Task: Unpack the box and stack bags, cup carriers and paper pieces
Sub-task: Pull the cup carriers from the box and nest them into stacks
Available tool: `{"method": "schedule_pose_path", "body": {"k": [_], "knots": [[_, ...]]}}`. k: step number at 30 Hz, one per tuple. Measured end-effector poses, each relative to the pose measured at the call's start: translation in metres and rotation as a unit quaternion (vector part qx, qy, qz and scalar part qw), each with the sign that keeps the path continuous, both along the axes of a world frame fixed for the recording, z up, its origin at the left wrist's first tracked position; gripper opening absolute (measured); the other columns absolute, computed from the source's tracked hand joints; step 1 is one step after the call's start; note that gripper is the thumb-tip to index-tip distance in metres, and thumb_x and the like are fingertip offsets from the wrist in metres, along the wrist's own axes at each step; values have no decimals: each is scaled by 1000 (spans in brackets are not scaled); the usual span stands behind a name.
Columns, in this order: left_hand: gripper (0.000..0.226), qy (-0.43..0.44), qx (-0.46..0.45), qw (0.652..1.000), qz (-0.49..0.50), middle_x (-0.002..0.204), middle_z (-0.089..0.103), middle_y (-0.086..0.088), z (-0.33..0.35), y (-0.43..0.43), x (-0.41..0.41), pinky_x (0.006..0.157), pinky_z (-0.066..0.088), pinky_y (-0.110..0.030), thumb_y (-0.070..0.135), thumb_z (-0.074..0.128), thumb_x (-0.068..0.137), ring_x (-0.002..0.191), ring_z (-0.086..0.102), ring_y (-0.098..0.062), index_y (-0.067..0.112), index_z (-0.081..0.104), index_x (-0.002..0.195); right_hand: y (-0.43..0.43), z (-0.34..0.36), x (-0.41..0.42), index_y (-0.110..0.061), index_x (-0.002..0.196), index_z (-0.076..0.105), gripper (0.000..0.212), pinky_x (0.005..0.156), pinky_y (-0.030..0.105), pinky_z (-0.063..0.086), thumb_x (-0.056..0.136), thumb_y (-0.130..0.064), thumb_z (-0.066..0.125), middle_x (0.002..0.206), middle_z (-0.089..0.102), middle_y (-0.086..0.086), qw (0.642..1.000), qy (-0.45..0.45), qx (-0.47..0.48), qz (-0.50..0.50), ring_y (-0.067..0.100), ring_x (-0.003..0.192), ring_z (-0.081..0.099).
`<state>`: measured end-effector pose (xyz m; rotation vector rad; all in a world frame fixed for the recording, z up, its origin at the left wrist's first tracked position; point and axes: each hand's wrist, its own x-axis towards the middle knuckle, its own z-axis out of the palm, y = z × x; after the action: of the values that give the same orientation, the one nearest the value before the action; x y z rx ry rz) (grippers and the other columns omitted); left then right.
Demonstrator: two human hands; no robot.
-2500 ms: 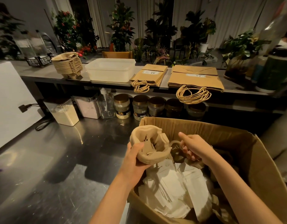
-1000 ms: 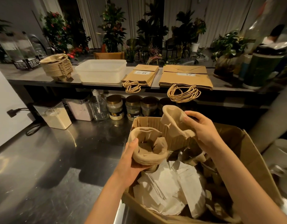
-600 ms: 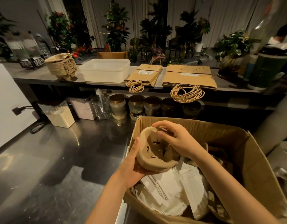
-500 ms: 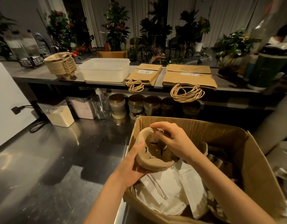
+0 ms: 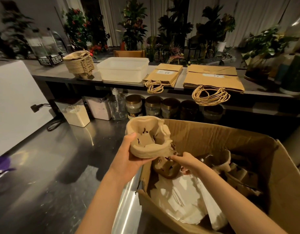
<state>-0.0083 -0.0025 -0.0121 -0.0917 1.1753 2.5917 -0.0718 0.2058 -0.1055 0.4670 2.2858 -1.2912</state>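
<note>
Left hand (image 5: 129, 159) gripped nested carriers (image 5: 149, 139) from below, thumb on the near rim, held up over the box's (image 5: 213, 134) left wall. Right hand (image 5: 186, 162) was down inside the box, fingers curled, pinching the rim of a brown carrier (image 5: 166, 168) just under the held ones. Paper pieces (image 5: 184, 200) lay in the box bottom, more carriers at its right. On the shelf: carrier stack (image 5: 79, 65), tub (image 5: 123, 69), two bag stacks (image 5: 164, 75).

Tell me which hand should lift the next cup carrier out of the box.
Right. The right hand is down in the box at the brown carrier; the left hand grips the nested carriers.
</note>
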Motion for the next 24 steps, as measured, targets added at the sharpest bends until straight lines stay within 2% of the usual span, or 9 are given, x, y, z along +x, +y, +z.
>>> {"method": "schedule_pose_path", "body": {"k": [3,6,8,10,14,18,21,24], "knots": [[44,-14,16,1000,14,128,59,-20,-4,-1,3,93,50,-57,36,61,83,117,59,-39,23,56,125,-9,1,-2,-3,135,39,56,78,31,49,92,-33,61,123,55,11,999,34,-22,-9,17,98,52],[48,-23,33,999,27,129,59,-19,-6,-3,4,92,50,-57,36,56,82,116,58,-40,24,54,128,-6,1,-3,-8,106,58,22,73,26,48,93,-26,61,95,63,6,998,52,-24,7,12,82,59],[48,-18,32,999,32,129,58,-18,-5,-3,5,93,49,-57,37,55,82,117,57,-39,25,54,128,1,2,-3,-10,96,63,15,69,23,50,92,-24,62,88,65,5,998,57,-37,7,11,78,61],[45,-15,33,999,37,127,59,-17,-4,-1,7,93,49,-57,37,55,81,117,57,-39,26,56,125,8,5,0,-10,96,64,13,67,21,51,92,-23,63,87,66,5,997,62,-43,16,12,80,63],[45,-20,32,999,38,128,59,-17,-6,2,10,90,51,-56,37,56,82,117,58,-39,26,56,126,19,15,7,-10,97,65,12,77,26,52,92,-21,61,92,69,9,993,104,-50,0,20,88,67],[42,-25,31,999,28,125,61,-18,-7,10,16,88,51,-56,35,57,81,114,59,-39,24,58,122,35,39,23,-12,99,63,10,70,27,58,92,-20,61,89,71,9,981,171,-72,-47,18,80,70],[53,-16,-11,1000,15,131,57,-16,-10,17,19,88,52,-56,39,66,80,118,57,-38,27,53,130,45,62,39,-15,98,62,7,56,16,50,92,-20,61,86,68,4,965,245,-47,-75,11,74,67],[69,4,-68,998,0,136,53,-12,-15,25,21,83,56,-49,45,69,71,121,56,-33,34,47,135,53,86,55,-19,97,59,5,61,19,51,92,-17,61,92,66,4,944,303,-68,-113,14,82,65]]}}
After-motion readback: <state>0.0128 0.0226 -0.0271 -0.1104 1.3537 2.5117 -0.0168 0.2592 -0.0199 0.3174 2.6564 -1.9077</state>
